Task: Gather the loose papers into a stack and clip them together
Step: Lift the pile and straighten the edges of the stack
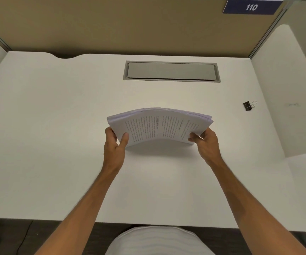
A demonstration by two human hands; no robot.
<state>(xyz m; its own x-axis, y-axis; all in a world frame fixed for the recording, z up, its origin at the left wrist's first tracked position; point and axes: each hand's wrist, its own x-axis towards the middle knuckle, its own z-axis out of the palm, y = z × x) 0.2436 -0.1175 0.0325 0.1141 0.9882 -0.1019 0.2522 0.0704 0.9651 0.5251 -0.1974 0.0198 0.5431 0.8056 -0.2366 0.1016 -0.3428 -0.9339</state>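
A stack of printed white papers (159, 126) is held above the middle of the white desk (56, 126), bowed upward in the centre. My left hand (114, 144) grips its left end, thumb on top. My right hand (206, 142) grips its right end the same way. The far edges of the sheets are slightly fanned and uneven. A black binder clip (249, 105) with silver handles lies on the desk far to the right, well apart from both hands.
A grey cable hatch (171, 71) is set into the desk behind the papers. A tan partition (130, 24) rises at the back, with a blue "110" sign (251, 6). A white side panel (284, 89) stands on the right. A cable hangs below the desk's front edge.
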